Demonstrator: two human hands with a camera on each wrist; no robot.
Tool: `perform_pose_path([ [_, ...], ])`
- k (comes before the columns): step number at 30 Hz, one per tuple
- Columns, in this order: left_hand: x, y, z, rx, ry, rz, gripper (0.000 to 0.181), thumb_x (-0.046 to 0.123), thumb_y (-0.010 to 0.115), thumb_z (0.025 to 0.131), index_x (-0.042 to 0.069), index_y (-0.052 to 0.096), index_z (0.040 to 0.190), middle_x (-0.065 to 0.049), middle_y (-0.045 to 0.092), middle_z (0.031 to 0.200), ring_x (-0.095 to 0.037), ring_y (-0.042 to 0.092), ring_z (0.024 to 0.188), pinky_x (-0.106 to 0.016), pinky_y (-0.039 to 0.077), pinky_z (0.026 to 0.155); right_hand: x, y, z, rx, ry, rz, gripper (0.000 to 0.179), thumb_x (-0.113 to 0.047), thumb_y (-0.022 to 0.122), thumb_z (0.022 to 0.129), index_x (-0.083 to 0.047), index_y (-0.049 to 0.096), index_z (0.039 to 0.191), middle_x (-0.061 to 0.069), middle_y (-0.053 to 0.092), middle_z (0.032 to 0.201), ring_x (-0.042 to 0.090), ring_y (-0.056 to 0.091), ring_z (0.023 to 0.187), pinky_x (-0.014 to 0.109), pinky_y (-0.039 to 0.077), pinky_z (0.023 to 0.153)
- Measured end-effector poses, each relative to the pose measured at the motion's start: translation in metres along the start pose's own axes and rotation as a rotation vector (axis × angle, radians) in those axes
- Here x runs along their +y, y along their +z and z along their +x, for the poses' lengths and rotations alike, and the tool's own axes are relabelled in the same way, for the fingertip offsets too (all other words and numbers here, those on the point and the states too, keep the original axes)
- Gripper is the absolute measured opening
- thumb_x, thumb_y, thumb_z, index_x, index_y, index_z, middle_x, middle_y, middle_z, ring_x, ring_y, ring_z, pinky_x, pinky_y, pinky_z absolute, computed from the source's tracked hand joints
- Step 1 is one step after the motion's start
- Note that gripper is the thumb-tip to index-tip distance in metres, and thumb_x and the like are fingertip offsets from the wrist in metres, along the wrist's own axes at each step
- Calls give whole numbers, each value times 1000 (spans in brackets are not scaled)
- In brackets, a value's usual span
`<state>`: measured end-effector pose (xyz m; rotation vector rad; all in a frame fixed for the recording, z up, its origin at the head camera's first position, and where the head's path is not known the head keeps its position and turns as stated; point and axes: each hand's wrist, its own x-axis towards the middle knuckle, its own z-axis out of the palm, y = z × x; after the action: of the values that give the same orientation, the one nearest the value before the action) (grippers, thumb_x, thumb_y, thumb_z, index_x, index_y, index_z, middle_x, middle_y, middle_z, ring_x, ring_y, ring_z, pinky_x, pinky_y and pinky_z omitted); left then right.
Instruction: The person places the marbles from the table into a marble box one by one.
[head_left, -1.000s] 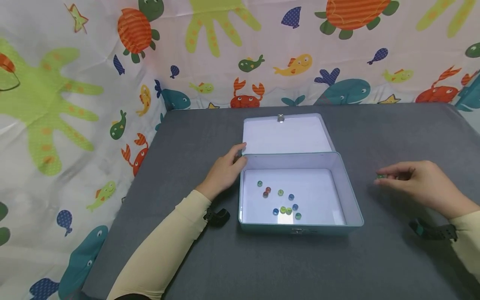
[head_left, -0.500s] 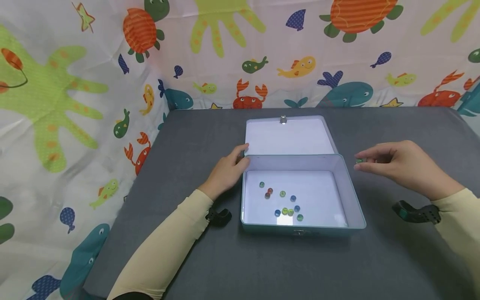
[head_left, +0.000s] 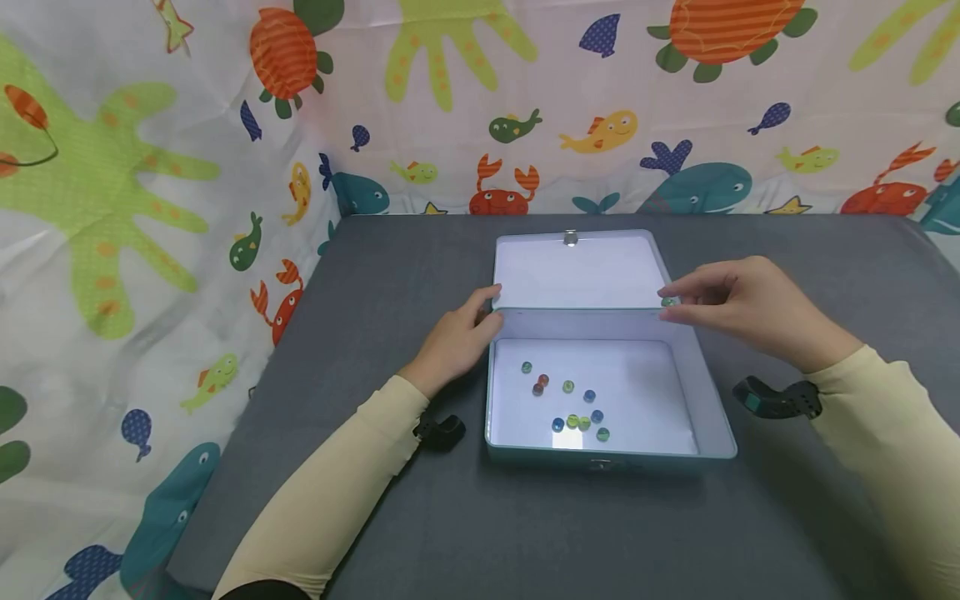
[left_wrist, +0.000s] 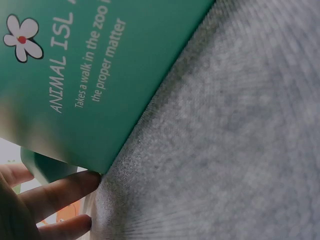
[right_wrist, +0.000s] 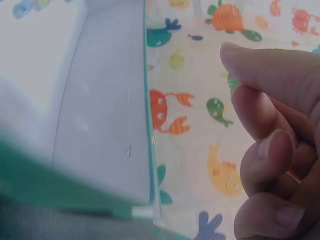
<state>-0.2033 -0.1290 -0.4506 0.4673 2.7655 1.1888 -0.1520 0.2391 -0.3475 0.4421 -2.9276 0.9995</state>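
Observation:
A shallow metal box (head_left: 611,462), teal outside and white inside, lies on the grey table with its hinged lid (head_left: 581,271) laid back. Several glass marbles (head_left: 589,396), blue, green, yellow-green and reddish, are scattered on its floor. My left hand (head_left: 452,346) holds the box's back left corner, thumb at the rim and index finger by the lid's edge. In the left wrist view its fingers (left_wrist: 60,192) reach the lower corner of the printed side. Between right thumb and index finger I pinch a green marble (right_wrist: 233,81); that hand (head_left: 750,296) is over the back right corner.
A sea-animal print curtain (head_left: 450,125) stands behind the table and along its left side. Grey cloth table surface (head_left: 420,258) surrounds the box. A dark wrist camera (head_left: 776,398) hangs beneath the right wrist, another (head_left: 441,433) beneath the left.
My right hand has moved left and away from me, carrying the green marble from the table's right side to above the box's back right corner. The left hand has stayed at the box.

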Motion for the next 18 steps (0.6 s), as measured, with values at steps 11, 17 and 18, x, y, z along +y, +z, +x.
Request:
perform_pose_path([
  [11, -2, 1, -1, -10, -6, 5, 63, 52, 39, 102, 30, 42, 161, -6, 56, 79, -23, 51, 67, -38, 40, 62, -31, 29, 28, -59, -35, 86, 28, -18, 87, 88, -9, 82, 114, 2, 79, 97, 24, 55, 76, 28, 43, 60],
  [17, -1, 0, 0, -6, -5, 8, 62, 51, 39, 103, 31, 42, 161, -5, 56, 79, -21, 50, 65, -37, 40, 61, -51, 48, 43, -86, -87, 108, 24, -15, 87, 87, -12, 84, 110, 0, 76, 90, 23, 57, 80, 29, 44, 63],
  [18, -1, 1, 0, -5, -3, 13, 62, 51, 39, 103, 31, 42, 161, -4, 55, 77, -20, 48, 63, -37, 39, 60, -53, 52, 45, -96, -97, 119, 24, -16, 87, 87, -11, 84, 110, 0, 74, 88, 23, 57, 80, 29, 44, 63],
])
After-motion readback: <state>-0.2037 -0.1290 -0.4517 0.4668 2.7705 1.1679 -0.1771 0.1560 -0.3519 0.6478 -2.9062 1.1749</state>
